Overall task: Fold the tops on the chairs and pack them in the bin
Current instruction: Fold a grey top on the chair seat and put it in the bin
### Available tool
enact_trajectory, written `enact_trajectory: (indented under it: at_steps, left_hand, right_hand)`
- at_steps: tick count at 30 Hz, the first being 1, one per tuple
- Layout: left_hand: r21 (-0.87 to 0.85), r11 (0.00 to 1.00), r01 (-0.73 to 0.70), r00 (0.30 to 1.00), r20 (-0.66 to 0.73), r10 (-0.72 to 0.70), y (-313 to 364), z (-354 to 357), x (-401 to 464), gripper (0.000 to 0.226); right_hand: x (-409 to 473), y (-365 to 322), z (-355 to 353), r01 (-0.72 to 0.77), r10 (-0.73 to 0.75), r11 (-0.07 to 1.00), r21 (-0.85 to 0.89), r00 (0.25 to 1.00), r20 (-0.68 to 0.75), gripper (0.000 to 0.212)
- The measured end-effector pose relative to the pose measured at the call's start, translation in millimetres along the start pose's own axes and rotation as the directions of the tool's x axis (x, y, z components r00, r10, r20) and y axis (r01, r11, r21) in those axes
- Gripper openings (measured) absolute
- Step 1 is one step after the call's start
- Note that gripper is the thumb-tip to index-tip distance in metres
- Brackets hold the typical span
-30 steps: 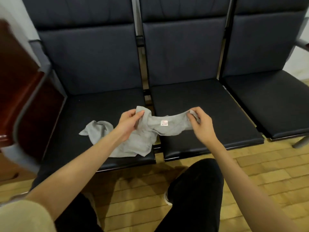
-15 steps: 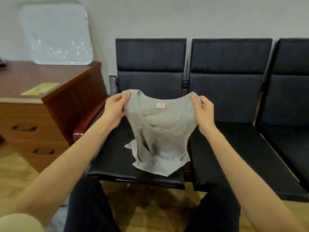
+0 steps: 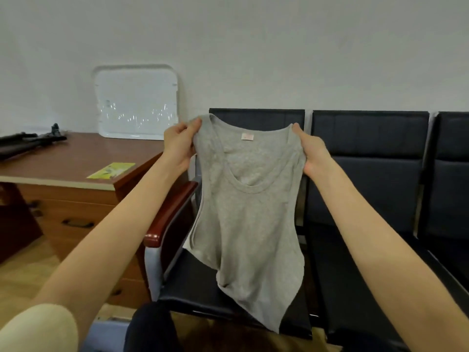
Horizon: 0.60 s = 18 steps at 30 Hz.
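Observation:
A grey sleeveless top point(image 3: 250, 224) hangs in the air in front of the left black chair point(image 3: 198, 288), its neck opening facing me and a small pink label at the collar. My left hand point(image 3: 179, 146) pinches the left shoulder strap. My right hand point(image 3: 313, 152) grips the right shoulder strap. The hem hangs down unevenly and reaches about the front edge of the seat. No bin is in view.
A row of black padded chairs point(image 3: 368, 174) runs to the right. A wooden desk point(image 3: 71, 174) stands at the left with a yellow-green leaflet point(image 3: 111, 170), black objects point(image 3: 25, 143) and a white tray-like lid point(image 3: 137, 101) leaning on the wall. A red-brown armrest point(image 3: 172, 212) borders the left chair.
Both hands have lifted the top from the chair seats and raised it to chest height, so it now hangs spread out. My view has tilted upward and to the left.

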<state>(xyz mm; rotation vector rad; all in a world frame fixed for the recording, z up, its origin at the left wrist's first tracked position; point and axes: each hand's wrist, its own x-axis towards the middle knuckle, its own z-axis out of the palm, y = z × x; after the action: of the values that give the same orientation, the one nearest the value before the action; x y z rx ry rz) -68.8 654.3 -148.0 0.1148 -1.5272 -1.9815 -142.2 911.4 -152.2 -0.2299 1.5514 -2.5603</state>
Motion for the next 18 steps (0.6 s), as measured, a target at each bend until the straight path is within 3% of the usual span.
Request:
enact_trajectory:
  at_steps: [6, 11, 15, 18]
  left_hand:
    - [0.445, 0.877, 0.180, 0.971, 0.061, -0.230, -89, -59, -2, 0.018]
    - [0.533, 0.782, 0.324, 0.901, 0.078, -0.426, -176, -92, -11, 0.020]
    - [0.636, 0.705, 0.313, 0.889, 0.065, -0.454, -241, -100, 6, 0.014]
    - [0.726, 0.634, 0.267, 0.914, 0.018, -0.405, -286, -95, 27, 0.016]
  right_hand:
    - [15, 85, -58, -0.087, 0.078, 0.896, -0.435, 0.996, -0.040, 0.020]
    - [26, 167, -120, -0.143, 0.110, 0.758, -0.636, 0.990, -0.091, 0.020]
    - [44, 212, -149, -0.074, -0.043, 0.695, -0.715, 0.989, -0.145, 0.009]
    - [72, 242, -162, -0.071, -0.057, 0.645, -0.761, 0.989, -0.140, 0.009]
